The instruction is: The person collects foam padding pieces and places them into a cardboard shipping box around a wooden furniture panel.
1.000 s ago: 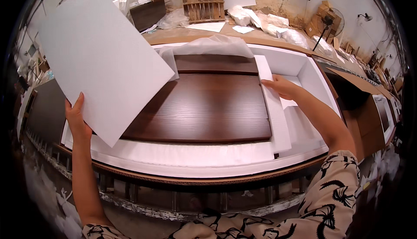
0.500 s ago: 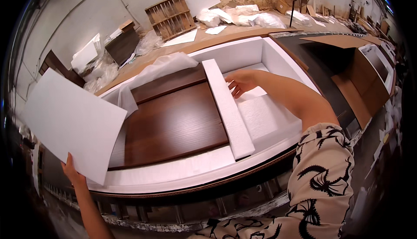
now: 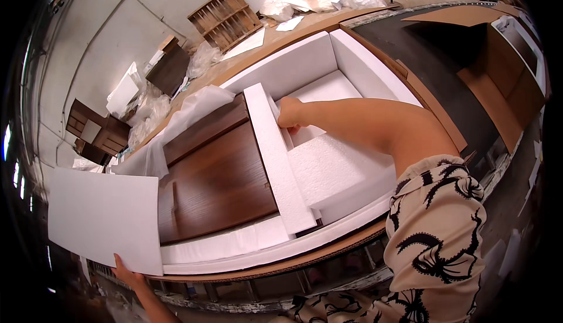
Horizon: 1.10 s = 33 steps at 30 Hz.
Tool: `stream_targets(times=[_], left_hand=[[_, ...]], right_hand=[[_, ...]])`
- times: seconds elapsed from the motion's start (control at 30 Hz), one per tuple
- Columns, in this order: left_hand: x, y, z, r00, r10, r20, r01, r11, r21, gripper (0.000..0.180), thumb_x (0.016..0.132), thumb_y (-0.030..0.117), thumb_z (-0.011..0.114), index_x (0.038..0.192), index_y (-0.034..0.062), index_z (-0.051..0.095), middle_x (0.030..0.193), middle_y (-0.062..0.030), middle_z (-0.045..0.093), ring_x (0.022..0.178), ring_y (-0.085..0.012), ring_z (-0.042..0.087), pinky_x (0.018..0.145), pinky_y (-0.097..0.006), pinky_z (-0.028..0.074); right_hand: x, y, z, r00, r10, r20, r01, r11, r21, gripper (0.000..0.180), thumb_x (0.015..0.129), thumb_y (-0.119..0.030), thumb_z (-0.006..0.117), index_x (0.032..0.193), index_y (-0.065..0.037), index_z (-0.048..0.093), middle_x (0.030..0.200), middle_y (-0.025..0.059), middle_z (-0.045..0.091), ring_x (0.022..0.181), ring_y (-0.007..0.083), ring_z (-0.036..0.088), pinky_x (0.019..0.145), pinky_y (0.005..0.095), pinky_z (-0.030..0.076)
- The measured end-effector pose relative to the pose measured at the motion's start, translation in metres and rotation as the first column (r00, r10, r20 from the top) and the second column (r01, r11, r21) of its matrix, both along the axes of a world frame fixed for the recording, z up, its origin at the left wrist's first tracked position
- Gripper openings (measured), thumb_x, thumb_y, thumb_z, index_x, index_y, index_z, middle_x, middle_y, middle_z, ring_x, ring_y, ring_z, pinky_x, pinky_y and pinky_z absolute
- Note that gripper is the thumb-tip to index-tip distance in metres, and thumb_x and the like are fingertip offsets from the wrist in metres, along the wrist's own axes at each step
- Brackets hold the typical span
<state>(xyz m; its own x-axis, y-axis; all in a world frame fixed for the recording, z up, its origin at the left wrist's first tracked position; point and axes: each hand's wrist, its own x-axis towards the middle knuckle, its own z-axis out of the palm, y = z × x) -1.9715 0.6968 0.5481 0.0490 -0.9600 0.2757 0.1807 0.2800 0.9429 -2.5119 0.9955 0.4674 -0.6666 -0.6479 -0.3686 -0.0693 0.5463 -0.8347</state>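
So the foam strip (image 3: 278, 159) is the thing here: it's just left of the right hand (image 3: 290, 116), long axis running from a bit beyond that hand back toward the person, slightly slanted. Right hand's way nearer to it than the left. Its fingers are curled down by the strip's right side, but honestly can't tell if they're pinching it or just hanging there, tips are hidden.

Left hand (image 3: 130, 277) is pinching the lower edge of a white sheet (image 3: 105, 217), thumb on the near face, the rest tucked out of sight behind. Sheet sits up and left of it. Brown panel (image 3: 217, 188) lies between the two hands, beyond the left one.
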Motion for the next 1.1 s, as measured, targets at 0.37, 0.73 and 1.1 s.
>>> stream_targets(times=[0.37,0.73,1.1], left_hand=[[-0.009,-0.007,-0.010,0.996,-0.070,-0.047,0.071,0.997,0.033,0.043,0.088,0.013,0.056,0.126,0.0003,0.041,0.121,-0.0140,0.050,0.105,-0.0266,0.052,0.089,-0.038,0.046],[-0.002,0.004,-0.002,0.999,-0.029,-0.026,0.029,1.000,-0.004,0.044,0.088,0.013,0.057,0.126,0.0003,0.040,0.121,-0.0126,0.050,0.106,-0.0247,0.051,0.089,-0.035,0.045],[-0.010,0.010,0.000,0.993,-0.054,-0.108,0.050,0.998,-0.033,0.044,0.086,0.009,0.059,0.125,0.0013,0.041,0.117,-0.0107,0.052,0.105,-0.0229,0.052,0.088,-0.034,0.045]], right_hand=[[-0.042,-0.004,-0.042,0.934,0.340,-0.106,-0.343,0.939,-0.011,0.019,0.076,-0.001,0.057,0.093,0.008,0.059,0.084,0.0188,0.064,0.063,0.0241,0.065,0.057,0.0323,0.057],[-0.058,-0.030,-0.039,0.929,0.185,-0.320,-0.203,0.979,-0.022,0.021,0.073,-0.005,0.058,0.091,0.004,0.063,0.078,0.0180,0.064,0.057,0.0241,0.065,0.052,0.0305,0.054],[0.037,-0.012,0.072,0.873,0.264,-0.409,-0.190,0.958,0.213,0.063,0.079,-0.033,0.055,0.122,0.010,0.039,0.102,0.0253,0.057,0.066,0.0273,0.063,0.054,0.0324,0.052]])
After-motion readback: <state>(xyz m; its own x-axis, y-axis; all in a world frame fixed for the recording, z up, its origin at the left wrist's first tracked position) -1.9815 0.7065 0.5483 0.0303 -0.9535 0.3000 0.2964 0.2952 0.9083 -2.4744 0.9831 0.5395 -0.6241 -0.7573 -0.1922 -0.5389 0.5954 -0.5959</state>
